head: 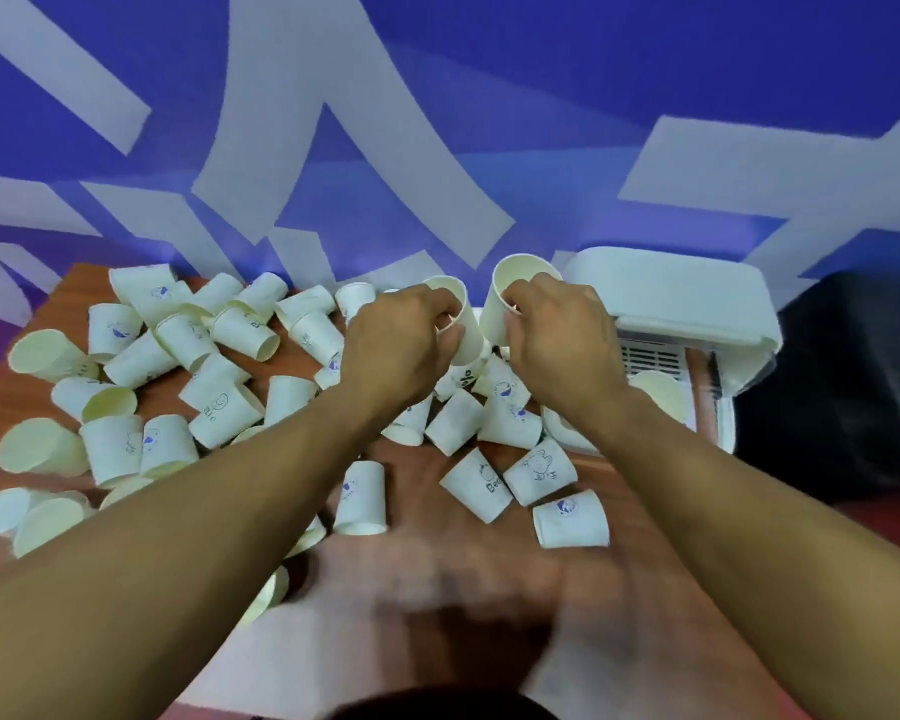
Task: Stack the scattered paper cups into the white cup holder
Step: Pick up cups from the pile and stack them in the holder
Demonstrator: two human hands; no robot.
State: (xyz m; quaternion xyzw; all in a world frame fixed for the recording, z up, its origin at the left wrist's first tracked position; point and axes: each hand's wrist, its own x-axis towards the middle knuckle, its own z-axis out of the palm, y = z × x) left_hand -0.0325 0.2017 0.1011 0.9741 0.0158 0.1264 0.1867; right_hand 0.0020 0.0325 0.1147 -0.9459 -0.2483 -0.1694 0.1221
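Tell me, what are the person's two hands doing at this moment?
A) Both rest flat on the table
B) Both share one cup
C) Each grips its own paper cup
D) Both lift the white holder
C: the left hand grips the left cup and the right hand grips the right cup, both cups above the scattered pile.

We see soft, even, fairly bright light with only faint shadows under the paper cups [359, 493], slightly soft focus throughout, heavy smearing on the near tabletop [437, 579], and wide-angle bending of the wall [541, 70] toward the edges.
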